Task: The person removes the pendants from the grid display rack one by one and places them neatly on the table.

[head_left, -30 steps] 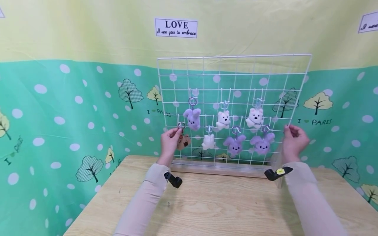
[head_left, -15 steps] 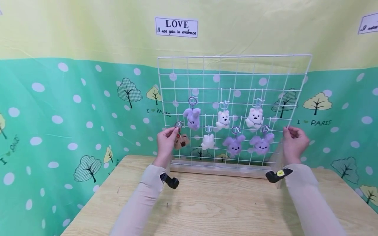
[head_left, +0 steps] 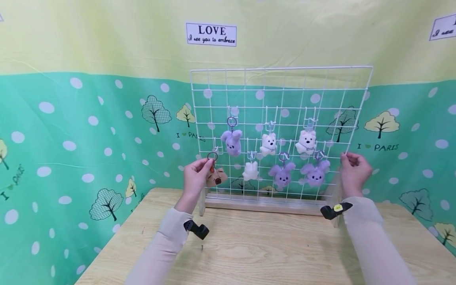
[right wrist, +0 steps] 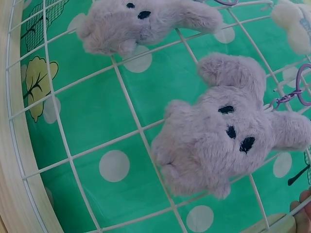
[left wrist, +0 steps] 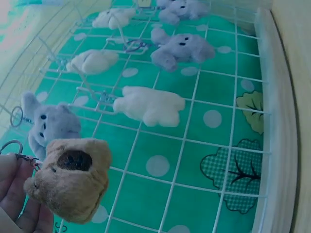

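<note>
My left hand (head_left: 194, 177) pinches the key ring (head_left: 212, 156) of a brown plush keychain (head_left: 217, 177) at the left side of a white wire grid rack (head_left: 281, 68). The ring sits just in front of and below a white hook (head_left: 218, 150), apparently apart from it. In the left wrist view the brown plush (left wrist: 73, 182) dangles from its chain beside my fingers (left wrist: 29, 213). My right hand (head_left: 356, 172) grips the grid's right edge wire. Three lilac plush keychains, one of them a rabbit-like plush (right wrist: 218, 131), and three white bear keychains (head_left: 306, 142) hang from hooks.
The grid stands in a wooden base (head_left: 263, 205) near the back of a wooden table (head_left: 249, 245). A green and yellow curtain (head_left: 71, 138) with dots and trees hangs close behind. Small marks or bits (head_left: 202, 247) show on the tabletop.
My left hand has moved left and slightly down with the brown plush keychain, and its ring has come away from the hook. My right hand has stayed on the grid's edge.
</note>
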`<state>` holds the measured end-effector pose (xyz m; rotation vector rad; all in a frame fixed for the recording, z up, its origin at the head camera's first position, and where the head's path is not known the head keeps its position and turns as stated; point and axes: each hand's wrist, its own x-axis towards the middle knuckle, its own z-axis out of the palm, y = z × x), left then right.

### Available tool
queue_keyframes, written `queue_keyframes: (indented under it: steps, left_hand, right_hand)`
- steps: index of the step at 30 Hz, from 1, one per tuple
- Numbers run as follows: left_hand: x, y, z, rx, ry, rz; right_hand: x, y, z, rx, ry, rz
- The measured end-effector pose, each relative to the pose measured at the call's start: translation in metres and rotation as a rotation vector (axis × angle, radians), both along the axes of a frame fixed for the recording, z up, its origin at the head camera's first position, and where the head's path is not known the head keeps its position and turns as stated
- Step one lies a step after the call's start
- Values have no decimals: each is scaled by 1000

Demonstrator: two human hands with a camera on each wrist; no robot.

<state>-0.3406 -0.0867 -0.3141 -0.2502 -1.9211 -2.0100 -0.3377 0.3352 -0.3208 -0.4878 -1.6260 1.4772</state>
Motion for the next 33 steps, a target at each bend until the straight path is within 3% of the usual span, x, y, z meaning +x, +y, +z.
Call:
queue_keyframes:
  steps: [6, 12, 23, 28, 33]
  left_hand:
    - [16, -8, -12, -54, -36, -34]
    - [29, -20, -32, -109, -59, -74]
    - [33, -48, -75, -203, -100, -153]
    - [37, -58, -89, -252, -113, -244]
    - [37, -66, -105, -294, -118, -395]
  right_hand:
    - [-1, 0, -2, 15, 16, 1]
    - [-1, -1, -2, 19, 13, -4]
    - [0, -2, 0, 28, -1, -14]
    - [-1, -2, 1, 30, 14, -1]
    - [-1, -1, -1, 14, 36, 1]
